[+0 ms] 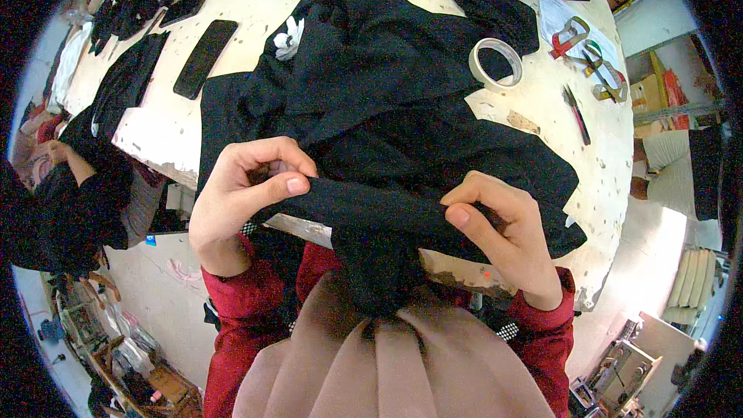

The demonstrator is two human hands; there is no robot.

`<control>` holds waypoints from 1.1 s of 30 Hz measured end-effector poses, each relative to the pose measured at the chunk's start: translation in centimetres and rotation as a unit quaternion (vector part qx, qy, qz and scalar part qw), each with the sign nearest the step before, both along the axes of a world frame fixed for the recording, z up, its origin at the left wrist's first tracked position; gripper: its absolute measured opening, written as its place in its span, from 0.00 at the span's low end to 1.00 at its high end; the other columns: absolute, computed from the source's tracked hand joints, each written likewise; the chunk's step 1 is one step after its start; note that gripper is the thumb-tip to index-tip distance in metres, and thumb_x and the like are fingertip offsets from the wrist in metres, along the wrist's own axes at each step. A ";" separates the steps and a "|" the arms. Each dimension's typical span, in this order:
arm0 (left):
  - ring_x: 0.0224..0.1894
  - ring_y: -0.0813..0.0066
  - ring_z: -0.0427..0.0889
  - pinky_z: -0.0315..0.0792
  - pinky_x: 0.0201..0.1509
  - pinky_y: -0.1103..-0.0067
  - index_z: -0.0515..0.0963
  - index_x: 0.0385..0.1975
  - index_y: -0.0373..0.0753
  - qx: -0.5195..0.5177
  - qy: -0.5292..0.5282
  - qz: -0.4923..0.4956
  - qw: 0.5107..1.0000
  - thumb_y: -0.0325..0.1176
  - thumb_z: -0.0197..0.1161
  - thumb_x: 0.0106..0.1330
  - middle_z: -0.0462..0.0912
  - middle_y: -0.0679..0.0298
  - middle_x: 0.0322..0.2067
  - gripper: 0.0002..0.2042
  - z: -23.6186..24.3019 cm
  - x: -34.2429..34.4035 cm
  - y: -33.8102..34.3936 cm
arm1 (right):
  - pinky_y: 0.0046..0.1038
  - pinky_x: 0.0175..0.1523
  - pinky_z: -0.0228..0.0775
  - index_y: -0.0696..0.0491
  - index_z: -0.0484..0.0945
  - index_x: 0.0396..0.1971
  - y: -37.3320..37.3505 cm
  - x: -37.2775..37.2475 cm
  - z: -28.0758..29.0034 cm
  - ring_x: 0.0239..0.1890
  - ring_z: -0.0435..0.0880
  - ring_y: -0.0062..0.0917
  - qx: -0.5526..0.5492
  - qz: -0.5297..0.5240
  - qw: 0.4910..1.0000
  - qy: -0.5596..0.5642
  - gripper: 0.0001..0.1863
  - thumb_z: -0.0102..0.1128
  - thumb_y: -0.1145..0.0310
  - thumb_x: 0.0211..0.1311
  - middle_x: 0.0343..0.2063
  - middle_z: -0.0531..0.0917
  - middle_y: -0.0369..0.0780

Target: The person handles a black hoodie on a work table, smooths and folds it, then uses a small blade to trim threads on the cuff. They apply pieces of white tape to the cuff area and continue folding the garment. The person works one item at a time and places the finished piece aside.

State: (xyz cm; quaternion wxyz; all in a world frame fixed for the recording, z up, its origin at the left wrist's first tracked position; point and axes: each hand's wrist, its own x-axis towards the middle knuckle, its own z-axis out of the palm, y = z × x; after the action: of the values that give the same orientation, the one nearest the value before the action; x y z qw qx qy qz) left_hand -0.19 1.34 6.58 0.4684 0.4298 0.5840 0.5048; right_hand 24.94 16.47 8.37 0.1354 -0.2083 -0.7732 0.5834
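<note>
A black fabric garment (379, 101) lies bunched over the table and hangs off its near edge. My left hand (251, 190) pinches one end of a folded band of this cloth between thumb and fingers. At the band's other end, my right hand (499, 224) grips it the same way. Between them the strip is stretched roughly level, just in front of the table edge. Below the strip, more black cloth hangs toward my lap. A white tag or flower-like scrap (289, 39) rests at the garment's upper left.
A tape roll (496, 63) sits right of the garment. Beyond it are a dark pen-like tool (576, 114) and coloured snips (588, 54) on paper. A black phone (205, 59) lies to the left on the worn white table (166, 135). Another person (70, 178) works at far left.
</note>
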 end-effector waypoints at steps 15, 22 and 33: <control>0.40 0.73 0.69 0.60 0.48 0.77 0.77 0.29 0.35 0.006 0.174 -0.136 0.975 0.31 0.61 0.60 0.76 0.65 0.30 0.06 -0.7 -3.7 -1.2 | 0.17 0.44 0.58 0.59 0.71 0.26 5.0 7.4 -2.9 0.34 0.68 0.15 0.084 -0.280 0.955 -0.056 0.10 0.55 0.69 0.64 0.27 0.72 0.31; 0.33 0.78 0.74 0.66 0.38 0.83 0.77 0.31 0.34 0.001 0.133 -0.069 0.989 0.29 0.63 0.60 0.78 0.66 0.29 0.06 -0.9 -2.8 -1.4 | 0.17 0.42 0.55 0.58 0.73 0.26 4.8 8.4 -4.0 0.33 0.66 0.15 0.094 -0.277 0.953 -0.073 0.12 0.56 0.65 0.64 0.27 0.71 0.31; 0.38 0.66 0.75 0.67 0.45 0.75 0.79 0.27 0.34 -0.135 0.456 0.194 0.858 0.32 0.68 0.53 0.79 0.63 0.28 0.08 -1.3 -3.2 -5.8 | 0.28 0.49 0.72 0.56 0.82 0.32 5.2 3.6 -2.0 0.42 0.81 0.32 0.172 0.075 0.979 -0.075 0.06 0.64 0.74 0.52 0.38 0.82 0.42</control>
State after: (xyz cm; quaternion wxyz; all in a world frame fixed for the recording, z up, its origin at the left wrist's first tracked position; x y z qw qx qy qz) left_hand -3.44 -4.46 5.26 0.0960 0.4222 0.8662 0.2495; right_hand 28.55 21.62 6.40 0.0666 -0.1664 -0.8834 0.4331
